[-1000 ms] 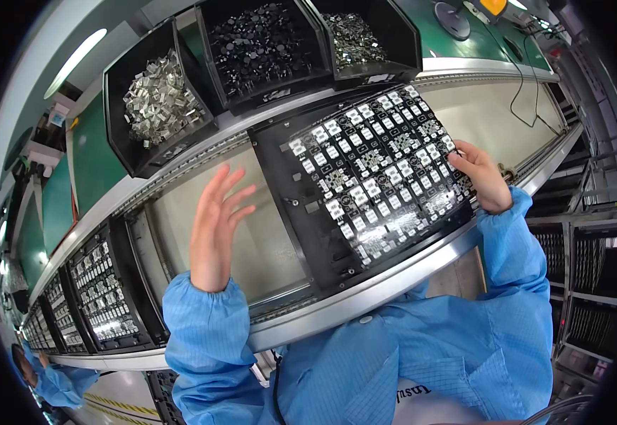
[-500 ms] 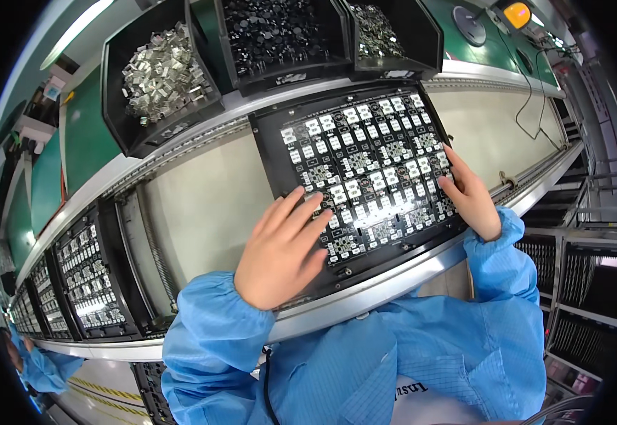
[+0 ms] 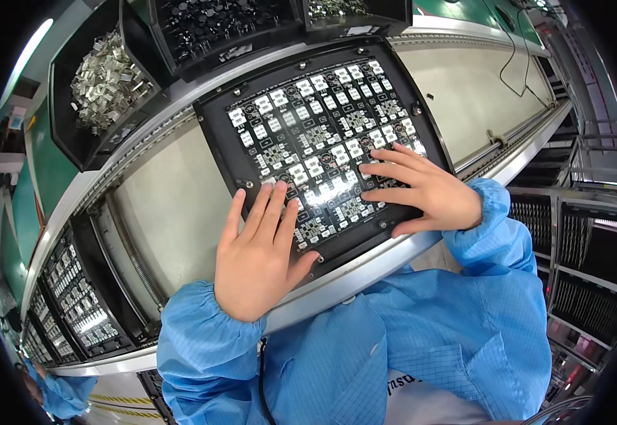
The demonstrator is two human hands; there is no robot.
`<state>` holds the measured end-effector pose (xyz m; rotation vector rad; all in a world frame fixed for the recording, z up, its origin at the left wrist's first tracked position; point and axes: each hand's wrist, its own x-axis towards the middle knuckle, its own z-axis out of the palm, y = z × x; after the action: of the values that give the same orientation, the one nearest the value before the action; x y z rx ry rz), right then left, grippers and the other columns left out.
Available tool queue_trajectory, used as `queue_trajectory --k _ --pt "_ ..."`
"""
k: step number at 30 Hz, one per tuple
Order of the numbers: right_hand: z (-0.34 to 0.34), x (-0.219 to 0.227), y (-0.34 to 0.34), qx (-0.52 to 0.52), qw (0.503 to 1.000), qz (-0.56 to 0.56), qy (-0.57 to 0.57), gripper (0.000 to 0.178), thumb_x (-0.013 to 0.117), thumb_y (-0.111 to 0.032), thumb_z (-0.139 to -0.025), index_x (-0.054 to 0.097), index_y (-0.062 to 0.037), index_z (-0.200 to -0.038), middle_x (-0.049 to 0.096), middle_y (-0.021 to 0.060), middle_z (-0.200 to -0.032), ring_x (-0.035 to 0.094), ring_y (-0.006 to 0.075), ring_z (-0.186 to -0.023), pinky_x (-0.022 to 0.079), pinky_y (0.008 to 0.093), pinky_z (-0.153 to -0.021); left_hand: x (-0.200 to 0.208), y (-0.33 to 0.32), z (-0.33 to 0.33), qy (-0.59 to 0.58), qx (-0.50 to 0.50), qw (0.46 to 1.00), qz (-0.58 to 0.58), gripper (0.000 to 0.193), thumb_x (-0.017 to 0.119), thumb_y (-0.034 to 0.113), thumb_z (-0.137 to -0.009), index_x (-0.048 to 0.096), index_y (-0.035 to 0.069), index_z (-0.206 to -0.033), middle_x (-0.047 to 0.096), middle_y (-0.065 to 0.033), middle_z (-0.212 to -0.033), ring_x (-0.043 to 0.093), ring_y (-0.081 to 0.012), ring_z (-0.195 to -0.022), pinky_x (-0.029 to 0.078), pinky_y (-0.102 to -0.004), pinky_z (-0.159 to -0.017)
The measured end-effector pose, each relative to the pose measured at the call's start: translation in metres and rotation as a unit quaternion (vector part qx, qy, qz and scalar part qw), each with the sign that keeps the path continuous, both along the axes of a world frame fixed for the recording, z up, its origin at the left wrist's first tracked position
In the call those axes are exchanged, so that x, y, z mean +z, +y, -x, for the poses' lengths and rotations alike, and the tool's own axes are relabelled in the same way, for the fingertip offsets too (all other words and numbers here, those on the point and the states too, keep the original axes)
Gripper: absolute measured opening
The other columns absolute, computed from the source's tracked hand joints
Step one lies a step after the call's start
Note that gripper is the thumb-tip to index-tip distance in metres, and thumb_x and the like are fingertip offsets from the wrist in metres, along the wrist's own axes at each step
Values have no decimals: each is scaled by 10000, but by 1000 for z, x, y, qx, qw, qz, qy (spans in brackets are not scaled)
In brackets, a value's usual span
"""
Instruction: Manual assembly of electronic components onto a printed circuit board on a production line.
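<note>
Both hands flat and open, clamped on nothing. Left hand [image 3: 259,258] spread over the near-left corner of the black tray of circuit boards [image 3: 323,145], right hand [image 3: 425,191] on its near-right edge, fingers splayed. Tray on the conveyor [image 3: 174,205], below bins of metal parts [image 3: 106,74].

Head view, labels only. One small white rectangular label [image 3: 236,52] sits on the front wall of the middle black bin [image 3: 181,53], at the far edge of the conveyor line. A second, similar white label [image 3: 360,30] sits on the front wall of the right black bin [image 3: 400,15]. Print too small to make out. No packages, signs or screens seen.
</note>
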<state>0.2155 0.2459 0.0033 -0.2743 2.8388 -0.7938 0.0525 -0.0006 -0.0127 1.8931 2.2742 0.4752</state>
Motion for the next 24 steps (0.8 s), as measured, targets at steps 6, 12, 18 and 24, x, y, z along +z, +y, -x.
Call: queue_trajectory --k 6,12,18,24 --pt "-2 -8 10 12 999 -40 23 569 723 -350 -687 590 -106 -1184 449 116 -1372 363 356 -1307 286 514 -1067 10 9 -4 -29 -6 999 36 730 777 368 -628 551 -78 -1160 488 -245 -1290 447 -328 -1246 288 -480 -1072" --pt "5 -21 21 40 969 -116 215 426 694 -420 -704 634 -67 -935 653 63 -1097 639 279 -990 534 335 -678 8 18 -5 -34 -27 998 56 788 802 359 -579 537 -83 -1176 480 -254 -1296 451 -352 -1241 341 -455 -1048" --pt "-4 -2 59 -30 990 36 136 534 759 -412 -643 652 -34 -1003 642 105 -1113 621 300 -980 508 389 -783 0 28 1 22 -56 998 12 712 783 360 -518 598 -78 -1049 579 -255 -1155 570 -344 -1102 447 -411 -961" --pt "-42 13 94 -35 999 40 8 521 790 -314 -644 639 -30 -1053 564 143 -1234 498 348 -1172 378 469 -996 -6 49 9 135 -143 980 -10 680 719 431 -500 617 -69 -950 621 -261 -1037 631 -322 -940 486 -378 -861"
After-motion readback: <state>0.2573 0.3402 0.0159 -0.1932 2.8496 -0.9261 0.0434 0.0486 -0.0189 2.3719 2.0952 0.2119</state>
